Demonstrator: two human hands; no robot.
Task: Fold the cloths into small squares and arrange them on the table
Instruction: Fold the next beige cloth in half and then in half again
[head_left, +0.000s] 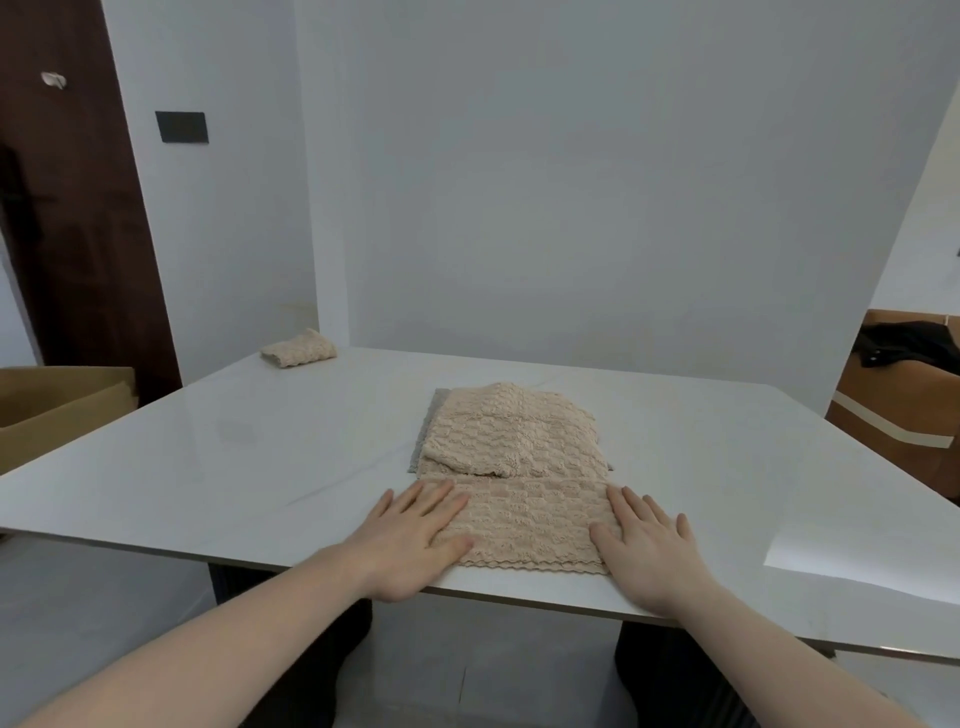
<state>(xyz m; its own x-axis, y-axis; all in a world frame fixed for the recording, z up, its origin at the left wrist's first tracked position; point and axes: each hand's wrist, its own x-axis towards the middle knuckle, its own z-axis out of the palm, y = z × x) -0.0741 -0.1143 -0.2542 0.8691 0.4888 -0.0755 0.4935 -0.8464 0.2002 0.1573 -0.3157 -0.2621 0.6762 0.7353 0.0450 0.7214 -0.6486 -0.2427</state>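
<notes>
A beige textured cloth (530, 519) lies folded into a wide strip at the near edge of the white table (260, 457). My left hand (415, 535) presses flat on its left end with straight fingers. My right hand (649, 545) presses flat on its right end. Just behind the strip sits a pile of beige cloths (511, 431) with a grey cloth (428, 431) showing under its left side. A small folded beige cloth (298, 349) rests at the table's far left corner.
A cardboard box (57, 410) stands left of the table. A brown chair with a dark garment (904, 343) on it is at the right. White wall panels rise behind the table, and a dark door is at the far left.
</notes>
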